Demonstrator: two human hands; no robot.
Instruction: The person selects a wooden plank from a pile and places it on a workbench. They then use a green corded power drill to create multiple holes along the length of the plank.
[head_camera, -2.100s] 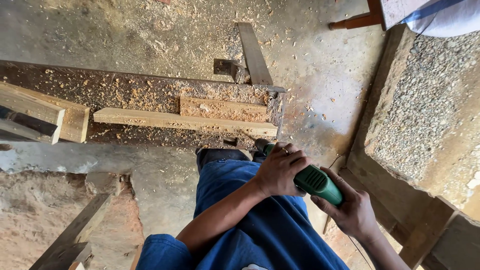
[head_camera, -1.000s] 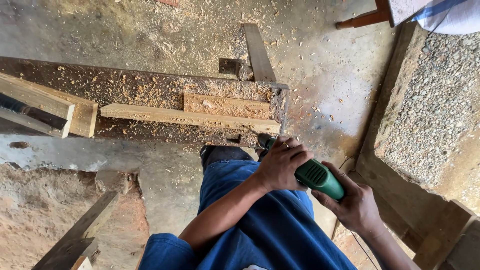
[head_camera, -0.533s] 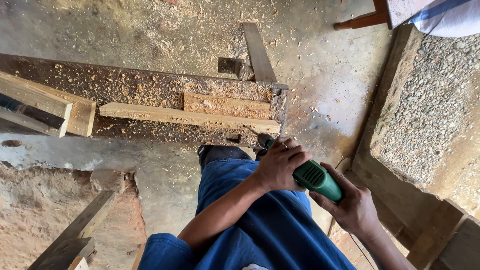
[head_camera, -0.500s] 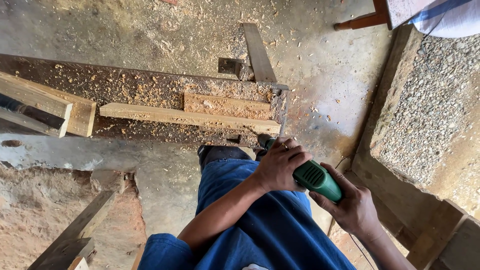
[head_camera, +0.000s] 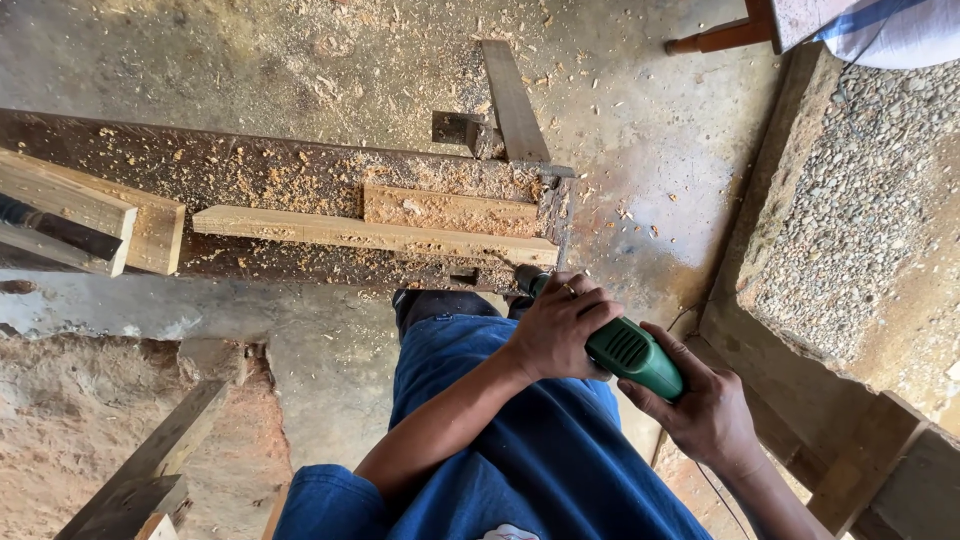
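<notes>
Currently: green electric drill (head_camera: 632, 352) gripped by both hands, left hand (head_camera: 562, 326) wrapped over front, right hand (head_camera: 702, 405) clasping rear. Bit meets pale wooden batten (head_camera: 370, 235) at 11 o'clock on shavings-strewn table (head_camera: 250, 170). Risk: unclamped batten may shift, bit skids.

Left hand (head_camera: 558, 328) curled forward in a closed grip, right hand (head_camera: 703, 407) clasped behind it.

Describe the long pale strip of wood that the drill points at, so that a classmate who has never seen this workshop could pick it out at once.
Find the dark, shaving-covered bench across the upper half of the view. Along its near edge lies the long pale strip, its right end just ahead of the green drill held by the left hand and right hand. It is longer and thinner than the short block behind it.
</notes>
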